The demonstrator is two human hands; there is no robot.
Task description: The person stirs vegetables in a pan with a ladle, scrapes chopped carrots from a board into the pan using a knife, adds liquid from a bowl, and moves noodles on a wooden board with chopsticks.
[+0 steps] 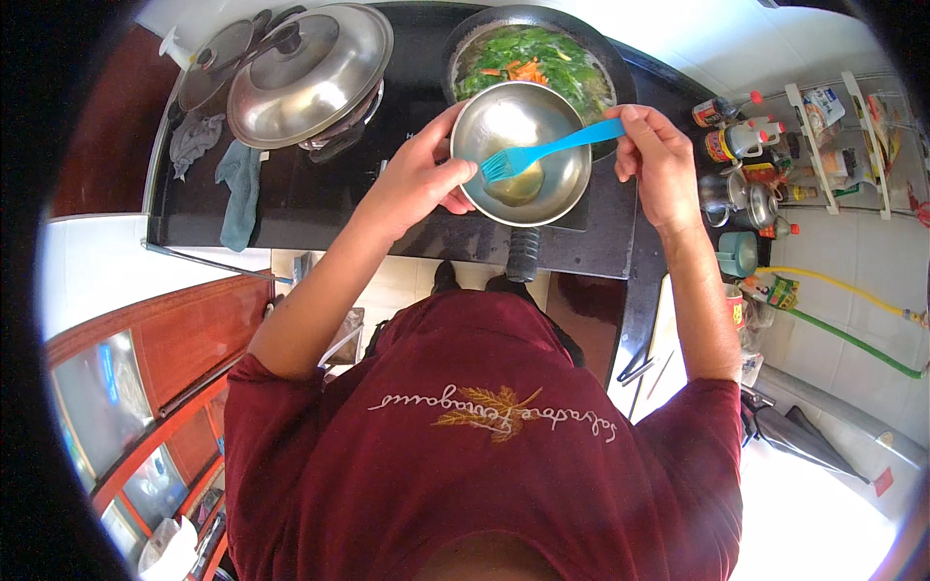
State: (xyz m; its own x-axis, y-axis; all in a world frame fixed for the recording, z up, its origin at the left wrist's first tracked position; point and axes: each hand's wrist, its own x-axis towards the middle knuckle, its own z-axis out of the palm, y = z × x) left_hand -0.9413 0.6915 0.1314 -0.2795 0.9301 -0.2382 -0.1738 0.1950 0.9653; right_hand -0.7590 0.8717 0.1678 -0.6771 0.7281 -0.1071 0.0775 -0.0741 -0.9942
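My left hand [421,174] grips the left rim of a steel bowl [572,189], its thumb over the edge. A little yellowish liquid [518,189] lies in the bottom of the bowl. My right hand [657,155] pinches the handle end of a blue basting brush [572,140]. The brush slants across the bowl, its bristles over the inside near my left thumb. Behind the bowl, partly hidden by it, a dark wok [620,82] holds green leaves [528,48] and orange strips [526,73] in liquid. The wok's black handle [522,254] sticks out below the bowl.
A large domed steel lid [325,87] covers a pan at the left of the black stove top [407,208]. A grey-blue cloth [239,194] hangs over the front edge. Bottles [741,143], a steel pot [722,194] and a teal mug [738,254] stand at the right.
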